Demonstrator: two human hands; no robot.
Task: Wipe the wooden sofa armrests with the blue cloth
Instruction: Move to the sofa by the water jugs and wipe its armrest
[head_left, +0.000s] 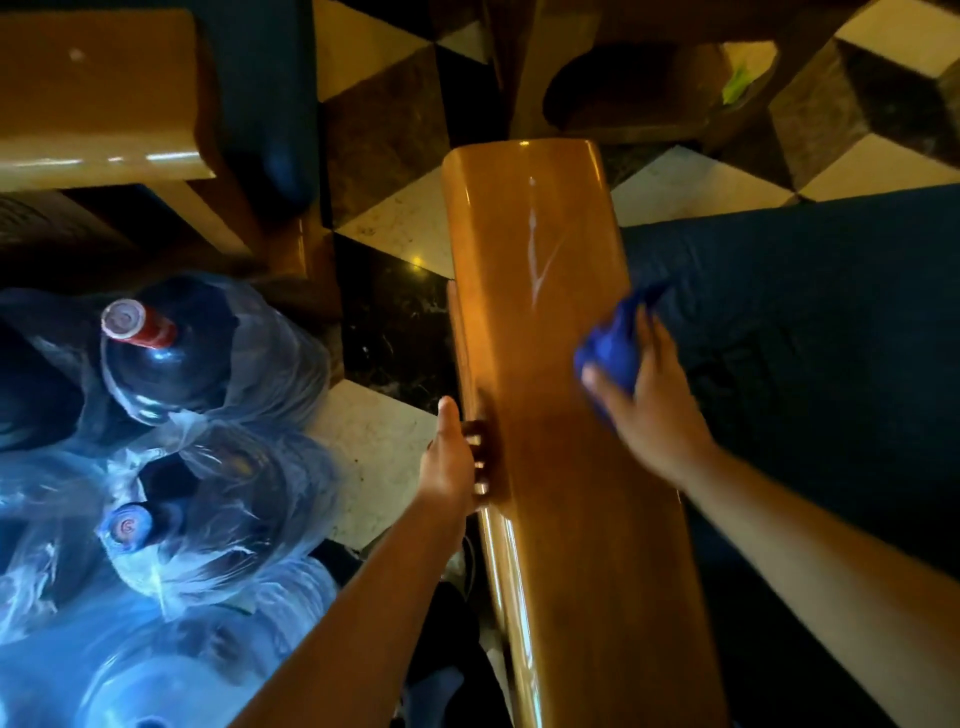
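A long glossy wooden sofa armrest (540, 322) runs from the bottom centre up the middle of the view. My right hand (649, 410) is shut on a bunched blue cloth (615, 343) that presses against the armrest's right edge, about halfway along. My left hand (449, 462) grips the armrest's left edge, fingers curled over the rim. A pale streak marks the wood further up, ahead of the cloth.
A dark blue sofa seat cushion (810, 332) lies right of the armrest. Large water bottles (171, 358) wrapped in plastic stand on the floor at left. Another wooden armrest (98, 93) is at top left, a wooden table (623, 78) beyond. The floor is chequered tile (395, 223).
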